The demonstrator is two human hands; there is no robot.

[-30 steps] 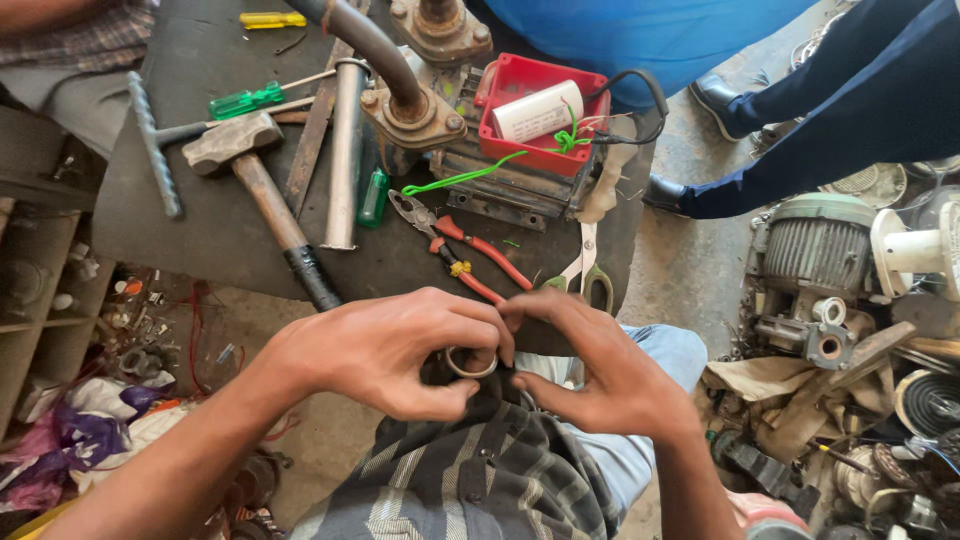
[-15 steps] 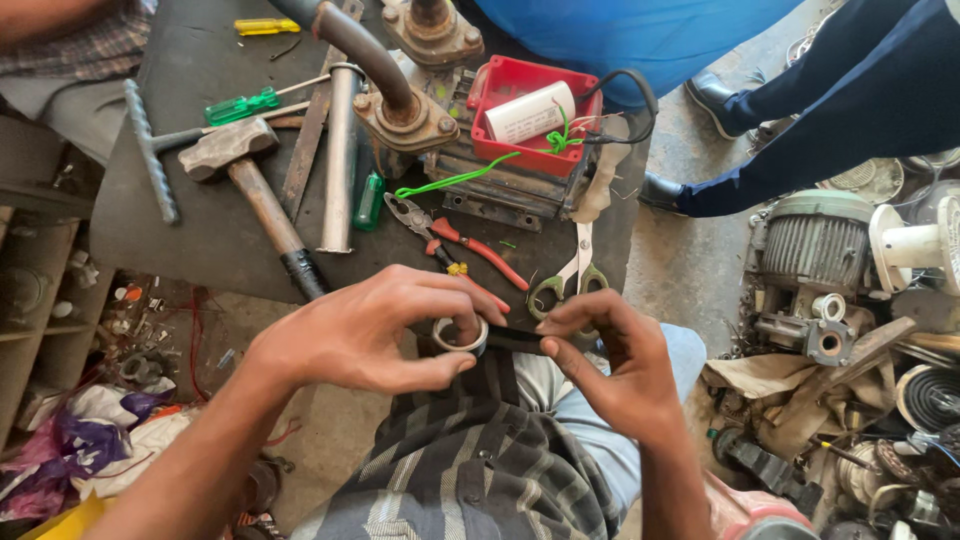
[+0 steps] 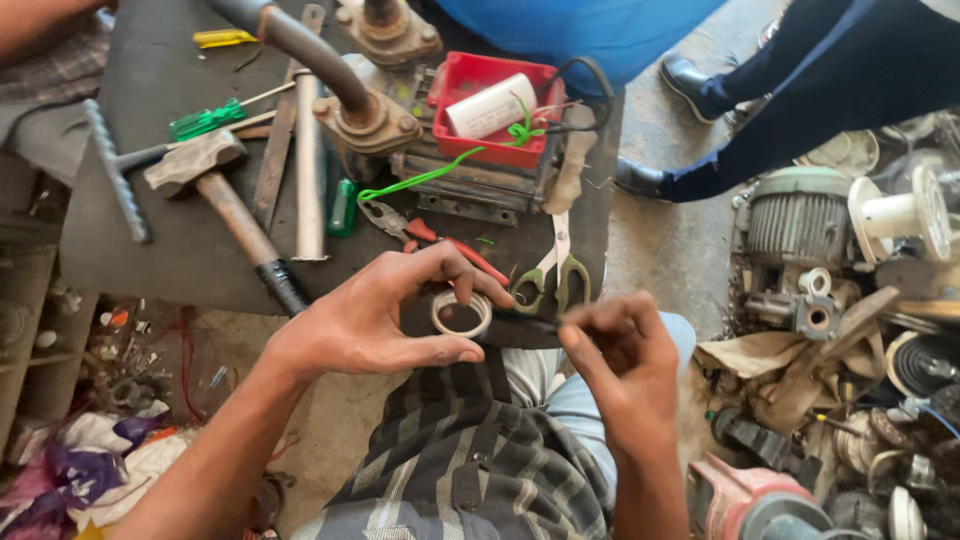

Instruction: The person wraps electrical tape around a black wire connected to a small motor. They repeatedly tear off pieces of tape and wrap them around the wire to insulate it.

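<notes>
My left hand (image 3: 385, 315) holds a small roll of pale tape (image 3: 461, 314) between thumb and fingers, just above my lap. My right hand (image 3: 615, 350) is to the right of it, fingers pinched together on the free end of a dark strip (image 3: 525, 319) drawn out from the roll. Both hands hover at the near edge of a dark workbench (image 3: 190, 250). Green-handled scissors (image 3: 555, 275) and red-handled pliers (image 3: 435, 235) lie on the bench just beyond my hands.
On the bench lie a hammer (image 3: 215, 190), a metal bar (image 3: 308, 170), a green screwdriver (image 3: 215, 118), a pump body (image 3: 370, 110) and a red tray (image 3: 490, 105) with a white roll. Another person's legs (image 3: 800, 110) stand at right. Motor parts (image 3: 850, 280) pile on the floor.
My hands have drawn apart: the right hand moved right and down, pulling a strip out from the roll that the left hand keeps holding.
</notes>
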